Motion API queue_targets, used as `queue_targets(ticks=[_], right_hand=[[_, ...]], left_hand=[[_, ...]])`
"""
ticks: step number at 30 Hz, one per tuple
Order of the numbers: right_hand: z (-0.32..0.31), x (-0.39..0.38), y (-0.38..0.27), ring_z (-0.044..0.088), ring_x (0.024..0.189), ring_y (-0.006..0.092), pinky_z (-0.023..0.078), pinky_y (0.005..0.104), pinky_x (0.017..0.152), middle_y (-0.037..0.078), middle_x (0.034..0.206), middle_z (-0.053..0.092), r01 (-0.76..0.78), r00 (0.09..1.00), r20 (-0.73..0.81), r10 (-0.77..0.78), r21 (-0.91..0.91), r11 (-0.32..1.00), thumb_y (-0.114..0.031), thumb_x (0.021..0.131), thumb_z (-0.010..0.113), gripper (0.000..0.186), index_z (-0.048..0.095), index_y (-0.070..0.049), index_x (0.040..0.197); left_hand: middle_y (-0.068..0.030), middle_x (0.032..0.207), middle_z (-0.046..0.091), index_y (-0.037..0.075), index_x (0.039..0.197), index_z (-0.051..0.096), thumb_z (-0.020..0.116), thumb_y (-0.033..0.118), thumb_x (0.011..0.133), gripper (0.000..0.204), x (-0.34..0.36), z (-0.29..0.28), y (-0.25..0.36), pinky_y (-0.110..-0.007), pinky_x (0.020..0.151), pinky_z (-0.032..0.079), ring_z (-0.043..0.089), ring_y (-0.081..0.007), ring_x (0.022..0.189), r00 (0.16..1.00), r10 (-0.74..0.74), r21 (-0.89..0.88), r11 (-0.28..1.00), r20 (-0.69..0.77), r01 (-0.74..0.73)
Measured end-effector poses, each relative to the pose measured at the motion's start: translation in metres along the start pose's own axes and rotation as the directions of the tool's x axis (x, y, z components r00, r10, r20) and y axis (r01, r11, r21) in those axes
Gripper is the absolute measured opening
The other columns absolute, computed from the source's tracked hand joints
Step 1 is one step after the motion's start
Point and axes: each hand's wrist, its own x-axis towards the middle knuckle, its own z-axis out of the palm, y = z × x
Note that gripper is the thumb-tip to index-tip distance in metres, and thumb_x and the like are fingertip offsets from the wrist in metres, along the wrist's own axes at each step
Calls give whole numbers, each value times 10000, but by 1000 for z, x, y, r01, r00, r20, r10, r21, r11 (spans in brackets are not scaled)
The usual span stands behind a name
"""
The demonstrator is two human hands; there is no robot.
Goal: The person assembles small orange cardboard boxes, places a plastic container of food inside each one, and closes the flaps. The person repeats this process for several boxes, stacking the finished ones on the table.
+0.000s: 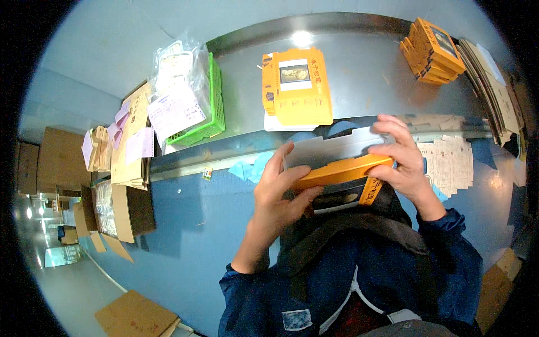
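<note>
By the shiny grey metal worktop (365, 73), the person's left hand (279, 191) and right hand (403, 160) hold an orange-and-white cardboard box (339, 172) before a dark blue jacket (393, 275), fingers half curled, gripping its opposite ends.

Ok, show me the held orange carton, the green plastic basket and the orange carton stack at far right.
Held orange carton (343, 170): head view, narrow orange panel.
Green plastic basket (217, 101): head view, right wall.
Orange carton stack (432, 53): head view, middle of the pile.
</note>
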Motion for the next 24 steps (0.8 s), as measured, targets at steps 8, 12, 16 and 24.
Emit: queue_targets(ticks=[8, 12, 16, 24], right_hand=[[13, -15, 0, 561, 1042, 283, 425, 324, 889, 216, 1131, 565, -101, 987, -123, 107, 55, 993, -103, 798, 625, 223, 618, 24, 981], [9, -17, 4, 576, 1017, 280, 435, 324, 879, 226, 1126, 565, -159, 978, -128, 165, 53, 986, -62, 787, 615, 142, 641, 21, 899], [13, -23, -3, 557, 1046, 258, 421, 332, 903, 221, 1160, 548, -284, 927, -182, 328, 233, 930, -50, 783, 611, 178, 622, 40, 936], [4, -12, 0, 556, 955, 203, 426, 304, 849, 148, 1071, 576, -255, 962, -68, 265, 122, 959, -47, 785, 613, 104, 632, 29, 854]], left_hand=[[-284, 1231, 454, 24, 1007, 582, 746, 100, 669, 384, -2, 6, -8, -410, 913, 418, 478, -386, 1135, 999, -3, 34, 999, -34, 4], [-280, 1250, 440, -1, 1072, 554, 715, 111, 712, 409, -6, 23, -4, -407, 917, 420, 470, -364, 1153, 970, -175, -272, 954, -166, 126], [-266, 1248, 455, -18, 1104, 541, 702, 108, 725, 430, -9, 24, -12, -376, 916, 417, 493, -320, 1135, 972, -146, -286, 954, -182, 90], [-225, 1110, 562, -32, 970, 583, 596, 68, 799, 198, -9, 20, -21, -328, 853, 437, 557, -281, 1034, 987, 19, -140, 989, -157, -41]])
